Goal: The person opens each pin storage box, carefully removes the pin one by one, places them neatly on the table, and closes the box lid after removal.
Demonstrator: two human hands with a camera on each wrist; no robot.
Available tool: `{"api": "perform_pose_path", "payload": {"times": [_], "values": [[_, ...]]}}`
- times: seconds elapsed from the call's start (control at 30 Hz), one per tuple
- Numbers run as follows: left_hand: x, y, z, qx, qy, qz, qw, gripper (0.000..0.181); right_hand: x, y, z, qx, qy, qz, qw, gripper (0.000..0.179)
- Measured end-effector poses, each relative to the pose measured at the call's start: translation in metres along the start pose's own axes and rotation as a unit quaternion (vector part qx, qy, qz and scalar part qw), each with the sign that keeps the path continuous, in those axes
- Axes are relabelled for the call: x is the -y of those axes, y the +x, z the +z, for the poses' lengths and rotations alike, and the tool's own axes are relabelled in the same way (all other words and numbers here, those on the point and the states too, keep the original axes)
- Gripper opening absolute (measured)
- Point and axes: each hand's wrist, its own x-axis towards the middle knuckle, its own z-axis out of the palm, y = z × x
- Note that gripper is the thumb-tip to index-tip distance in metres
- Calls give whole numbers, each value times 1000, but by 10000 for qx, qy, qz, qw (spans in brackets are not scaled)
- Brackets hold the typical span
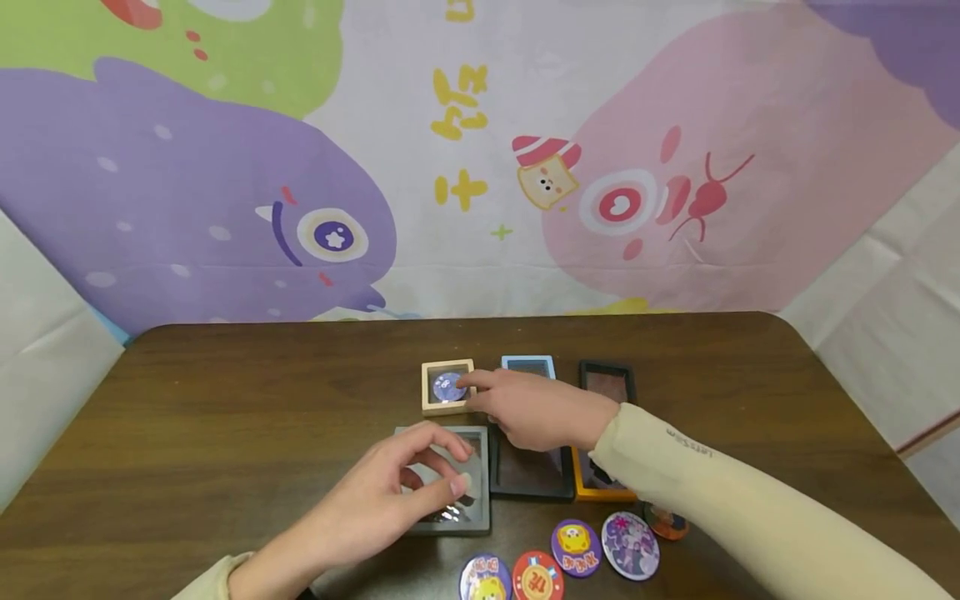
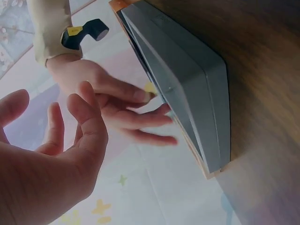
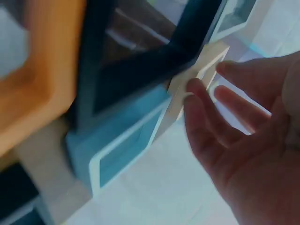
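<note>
My right hand (image 1: pixel 536 408) reaches over the frames from the right, fingers stretched toward a small cream display frame (image 1: pixel 442 409) with a round blue-purple badge (image 1: pixel 447 387) inside. Its fingertips (image 3: pixel 222 67) are at the frame's right side; whether they touch it I cannot tell. Nothing is gripped in that hand. Over a grey display frame (image 1: pixel 483 483) hovers my left hand (image 1: pixel 382 492), its fingers loosely bent and holding nothing. In the left wrist view the grey frame (image 2: pixel 197 89) appears beside both hands, and the left palm (image 2: pixel 61 168) holds nothing.
A light-blue frame (image 1: pixel 527 361), a black frame (image 1: pixel 532 492), an orange frame (image 1: pixel 606 494) and another black frame (image 1: pixel 606 365) lie around my right arm. Several round badges, including a red one (image 1: pixel 537 575) and a purple one (image 1: pixel 576 547), lie at the front. A printed cloth (image 1: pixel 465 292) hangs behind the table.
</note>
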Motion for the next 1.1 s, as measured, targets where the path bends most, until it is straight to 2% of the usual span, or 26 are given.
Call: {"api": "perform_pose_path", "payload": {"times": [0.07,0.17,0.33,0.53,0.67,0.83,1.0,1.1], "values": [[-1,1,0,-33,12,14,10000,14,2,4,1,255,80,96,9996,36],[-1,3,-1,-51,-24,23,10000,15,3,8,4,377,50,276,9989,38],[0,4,-4,-53,-109,-45,9999,14,4,13,8,236,-115,323,9991,41],[2,6,-9,-199,-50,-126,9997,14,3,9,6,-42,-29,241,9997,38],[4,8,-14,-458,127,-142,9988,15,1,0,3,-239,76,79,9997,36],[4,9,-20,-922,415,-155,9948,19,3,-19,-7,-613,453,-217,9969,35],[7,8,-26,-1424,971,267,9847,39,13,-47,-20,-960,751,-359,9919,33],[9,8,-27,-1476,1266,490,9797,55,23,-64,-24,-1150,961,-526,9873,33]]}}
